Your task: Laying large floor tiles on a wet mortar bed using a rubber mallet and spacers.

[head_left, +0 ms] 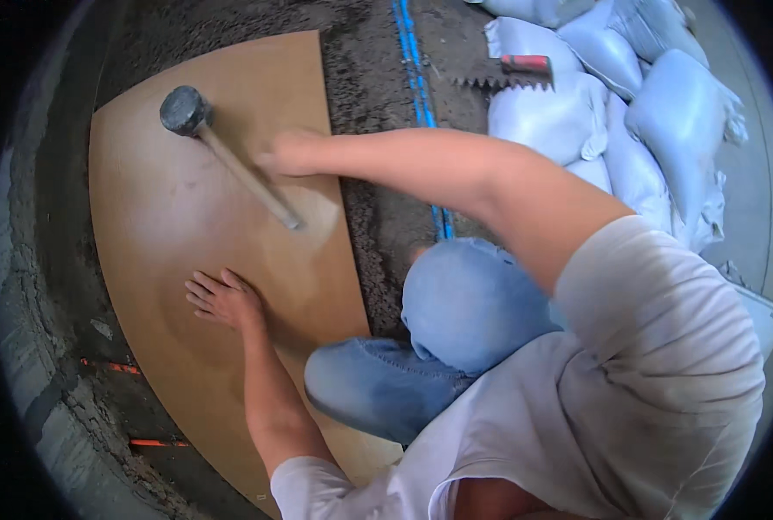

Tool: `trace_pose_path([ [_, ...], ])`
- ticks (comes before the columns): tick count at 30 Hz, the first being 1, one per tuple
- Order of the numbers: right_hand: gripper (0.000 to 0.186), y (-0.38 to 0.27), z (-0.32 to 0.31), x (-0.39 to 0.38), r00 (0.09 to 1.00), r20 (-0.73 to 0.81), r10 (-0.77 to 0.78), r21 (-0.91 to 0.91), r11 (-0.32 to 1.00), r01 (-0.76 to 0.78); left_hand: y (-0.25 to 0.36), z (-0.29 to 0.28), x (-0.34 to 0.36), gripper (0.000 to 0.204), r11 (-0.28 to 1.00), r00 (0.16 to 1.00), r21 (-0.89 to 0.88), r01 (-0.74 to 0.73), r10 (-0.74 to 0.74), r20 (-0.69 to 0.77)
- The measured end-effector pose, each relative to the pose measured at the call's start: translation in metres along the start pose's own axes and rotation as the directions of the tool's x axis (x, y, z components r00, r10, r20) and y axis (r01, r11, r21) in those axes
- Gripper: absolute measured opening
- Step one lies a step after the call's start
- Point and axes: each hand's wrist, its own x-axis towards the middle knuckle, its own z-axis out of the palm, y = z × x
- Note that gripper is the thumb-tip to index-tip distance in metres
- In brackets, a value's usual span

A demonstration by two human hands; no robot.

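Observation:
My left hand (223, 300) lies flat with fingers spread on a large, smooth tan panel (169, 208). My right hand (294, 153) is blurred over the panel's right part, its fingers too smeared to read. Just left of it is a rubber mallet (246, 179) with a dark round head and a pale wooden handle. The handle runs down and right, its end below my right hand. Whether that hand touches the panel cannot be made out.
Dark, rough, wet-looking mortar (360, 234) borders the panel, crossed by blue lines (417, 82). White filled sacks (551, 108) are piled at the far right, beside a red-handled notched trowel (525, 65). Orange strips (156, 443) show along the left edge. My bent knees (473, 295) are close by.

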Motion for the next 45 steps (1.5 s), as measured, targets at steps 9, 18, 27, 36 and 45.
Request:
trace_pose_path([
  [9, 0.032, 0.236, -0.200, -0.240, 0.905, -0.323, 0.277, -0.544, 0.728, -0.417, 0.009, 0.004, 0.002, 0.063, 0.999, 1.000, 0.048, -0.008, 0.008, 0.009],
  [18, 0.043, 0.327, -0.267, -0.181, 0.823, -0.466, 0.325, -0.714, 0.411, -0.567, 0.002, -0.002, -0.002, 0.060, 0.999, 1.000, 0.048, -0.004, 0.004, 0.001],
  [27, 0.019, 0.358, -0.287, -0.173, 0.902, -0.361, 0.238, -0.765, 0.478, -0.432, 0.025, -0.001, 0.081, 0.052, 0.990, 0.989, -0.019, 0.138, -0.139, -0.042],
  [36, 0.060, 0.230, -0.345, 0.102, 0.971, -0.215, -0.102, -0.328, 0.944, 0.027, 0.085, 0.005, 0.181, 0.058, 0.932, 0.931, -0.006, 0.363, -0.363, -0.046],
  [45, 0.024, -0.093, -0.230, 0.360, 0.991, 0.117, -0.063, -0.317, 0.943, 0.097, 0.068, -0.001, 0.176, 0.062, 0.921, 0.921, -0.018, 0.390, -0.390, 0.003],
])
